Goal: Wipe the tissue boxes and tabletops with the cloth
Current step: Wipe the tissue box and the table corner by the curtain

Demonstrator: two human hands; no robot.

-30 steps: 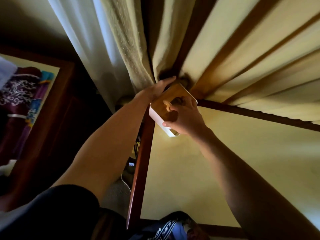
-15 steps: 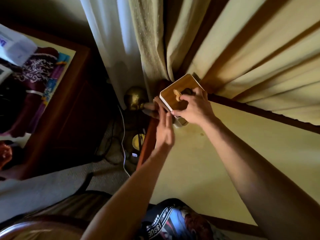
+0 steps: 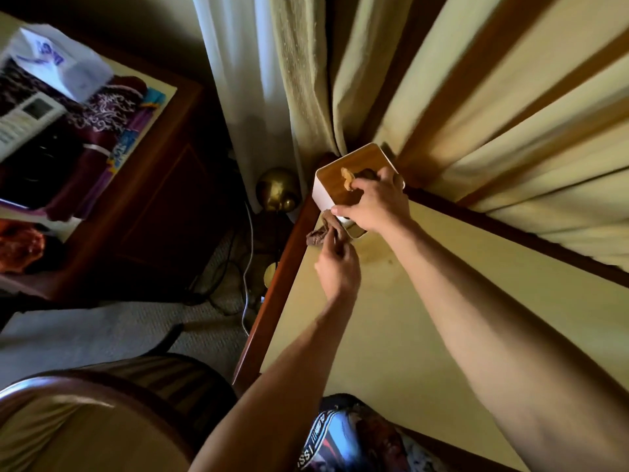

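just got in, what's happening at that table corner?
A person is cleaning a tissue box at the far corner of a yellow tabletop, beside the curtains. The right hand holds the box from above, apparently tipped up off the table. The left hand pinches a brown cloth at the box's lower near edge, by the table's wooden rim. The wipe looks in progress, with the tabletop not yet being wiped.

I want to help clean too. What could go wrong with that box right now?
The tissue box sits at the tabletop corner, tilted up by the right hand; it could slip off the edge. The cloth in the left hand might snag the tissue sticking out.
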